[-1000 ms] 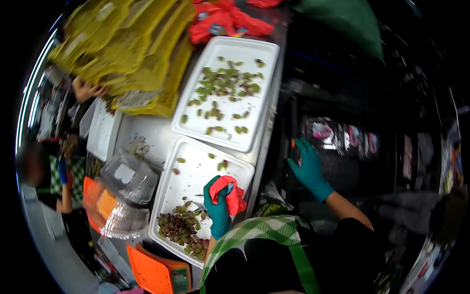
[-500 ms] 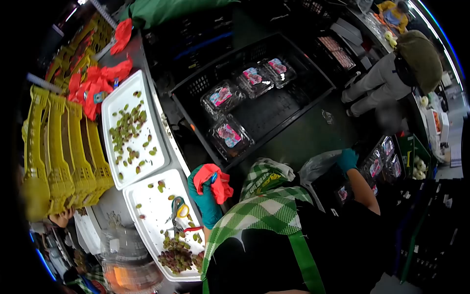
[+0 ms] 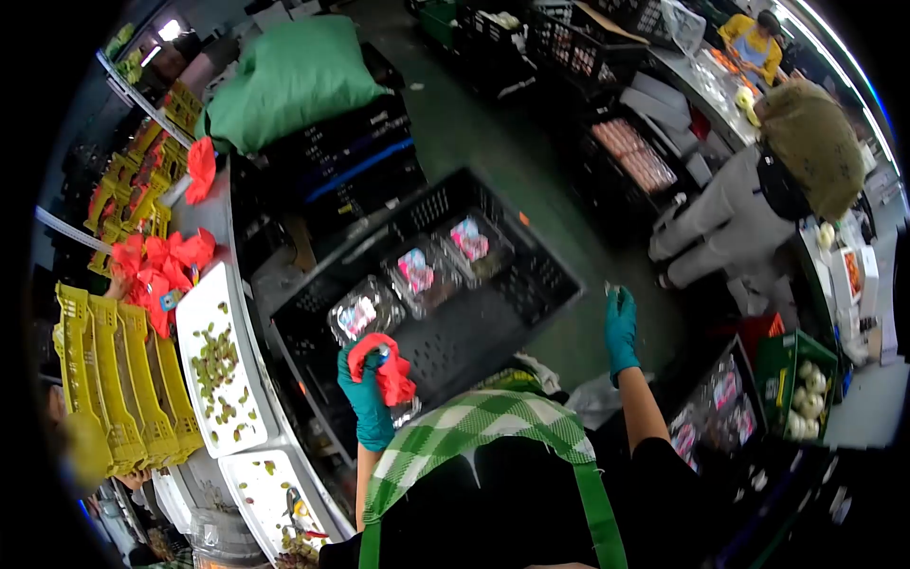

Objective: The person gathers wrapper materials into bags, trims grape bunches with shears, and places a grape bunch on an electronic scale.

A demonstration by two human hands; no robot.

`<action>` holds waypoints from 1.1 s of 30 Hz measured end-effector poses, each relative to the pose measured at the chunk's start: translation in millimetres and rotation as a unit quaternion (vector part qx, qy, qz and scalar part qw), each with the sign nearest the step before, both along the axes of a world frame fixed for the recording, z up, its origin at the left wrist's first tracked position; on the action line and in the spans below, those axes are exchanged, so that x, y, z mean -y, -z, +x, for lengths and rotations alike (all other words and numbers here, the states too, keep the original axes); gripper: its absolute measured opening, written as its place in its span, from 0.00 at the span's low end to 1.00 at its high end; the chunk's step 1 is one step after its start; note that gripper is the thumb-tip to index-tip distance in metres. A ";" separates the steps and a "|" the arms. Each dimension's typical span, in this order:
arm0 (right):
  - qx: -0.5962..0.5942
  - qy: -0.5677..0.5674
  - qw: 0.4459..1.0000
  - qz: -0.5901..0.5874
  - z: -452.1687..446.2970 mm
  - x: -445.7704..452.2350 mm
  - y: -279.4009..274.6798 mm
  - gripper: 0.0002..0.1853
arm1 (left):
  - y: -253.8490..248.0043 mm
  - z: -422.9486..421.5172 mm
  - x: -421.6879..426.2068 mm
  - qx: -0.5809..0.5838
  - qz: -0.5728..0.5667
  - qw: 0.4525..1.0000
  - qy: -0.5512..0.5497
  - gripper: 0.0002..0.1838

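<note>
My left hand (image 3: 364, 403), in a teal glove, is closed on a crumpled red wrapper (image 3: 391, 372) with a small blue label. It is over the near left side of a black crate (image 3: 531, 284). Inside the crate, clear plastic punnets (image 3: 414, 272) with pink labels sit in a row, and another near the front is mostly hidden by the wrapper. My right hand (image 3: 621, 334), also gloved, reaches forward over the floor with its fingers stretched out. A small clear scrap (image 3: 611, 287) shows at its fingertips; I cannot tell whether they touch it. A clear plastic bag (image 3: 595, 402) lies below that hand.
At left, white trays (image 3: 248, 417) hold loose grapes (image 3: 216, 365); scissors (image 3: 301, 509) lie in the nearer one. Red wrappers (image 3: 161, 266) and yellow crates (image 3: 123, 379) stand beyond. More punnets (image 3: 725, 398) fill a crate at right. A person (image 3: 749, 190) stands ahead right.
My view has tilted up. My right hand has let go of the clear bag and moved forward. My left hand, still with the red wrapper, has moved from beside the tray to over the crate.
</note>
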State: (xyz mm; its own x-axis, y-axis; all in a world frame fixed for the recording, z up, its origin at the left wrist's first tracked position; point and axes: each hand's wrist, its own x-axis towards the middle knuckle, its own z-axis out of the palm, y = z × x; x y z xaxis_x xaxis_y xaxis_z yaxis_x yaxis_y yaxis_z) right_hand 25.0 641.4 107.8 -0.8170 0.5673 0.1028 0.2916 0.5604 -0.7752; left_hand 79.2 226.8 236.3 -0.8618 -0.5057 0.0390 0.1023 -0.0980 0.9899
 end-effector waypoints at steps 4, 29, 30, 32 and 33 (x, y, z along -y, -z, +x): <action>0.089 -0.157 0.968 -0.174 -106.8 3.7 -23.7 0.29 | -10.1 -69.8 -59.1 0.017 -0.013 0.999 0.027 0.13; 0.384 -0.506 0.680 -0.366 -385.4 -98.9 -18.9 0.16 | 34.7 -335.8 -315.2 0.110 -0.087 0.983 -0.114 0.16; 0.387 -0.528 0.679 -0.332 -404.8 -95.6 -20.9 0.18 | 33.1 -336.6 -316.0 0.112 -0.081 0.982 -0.130 0.16; 0.385 -0.574 0.675 -0.259 -444.0 -72.0 -27.0 0.20 | 30.1 -339.1 -311.7 0.109 -0.066 0.978 -0.166 0.17; 0.356 -0.598 0.661 -0.280 -461.1 -55.3 -26.3 0.20 | 23.7 -340.4 -311.6 0.111 -0.044 0.974 -0.194 0.17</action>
State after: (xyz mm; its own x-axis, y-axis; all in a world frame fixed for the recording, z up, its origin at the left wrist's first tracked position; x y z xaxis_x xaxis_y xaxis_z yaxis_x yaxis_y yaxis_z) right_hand -436.2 696.7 134.2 -0.4445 -0.7421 -0.5016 0.3012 0.4035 -0.8639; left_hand -261.2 538.4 212.6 -0.5990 -0.7978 -0.0691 -0.1035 -0.0084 0.9946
